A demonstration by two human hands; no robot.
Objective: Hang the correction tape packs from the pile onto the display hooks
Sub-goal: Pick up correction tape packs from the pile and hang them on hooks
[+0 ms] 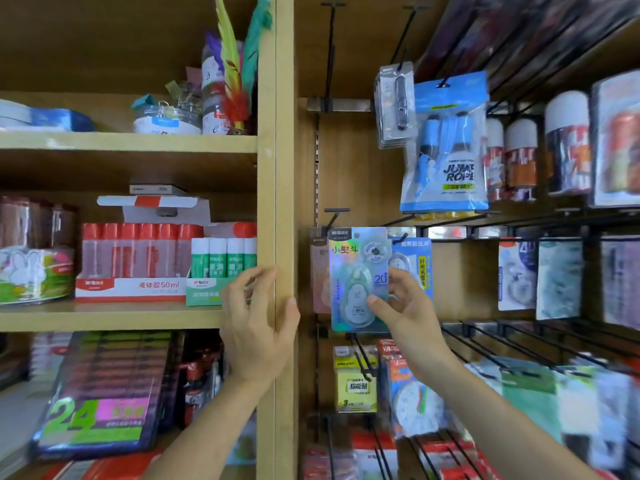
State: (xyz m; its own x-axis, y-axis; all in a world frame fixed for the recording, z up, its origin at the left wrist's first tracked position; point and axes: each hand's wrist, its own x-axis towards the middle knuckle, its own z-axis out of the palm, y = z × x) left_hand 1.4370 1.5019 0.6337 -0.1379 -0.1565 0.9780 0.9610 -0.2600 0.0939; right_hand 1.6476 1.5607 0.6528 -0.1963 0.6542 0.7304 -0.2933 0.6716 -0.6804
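A shiny holographic correction tape pack [358, 278] is held up against the display wall, its top edge at a black hook [335, 216]. My right hand [403, 308] pinches the pack's lower right side, thumb on its front. A brownish pack [319, 271] hangs behind it on the left and a blue pack [415, 261] hangs beside it on the right. My left hand [254, 327] hovers in front of the wooden upright [284, 202] with loosely curled fingers and holds nothing. The pile of packs is out of view.
Left shelves hold glue bottles [138, 251], green glue sticks [223, 258] and boxes. A jump rope bag [446, 140] hangs above right. Bare black hooks [491, 344] stick out to the right at hand height, with more hanging goods below.
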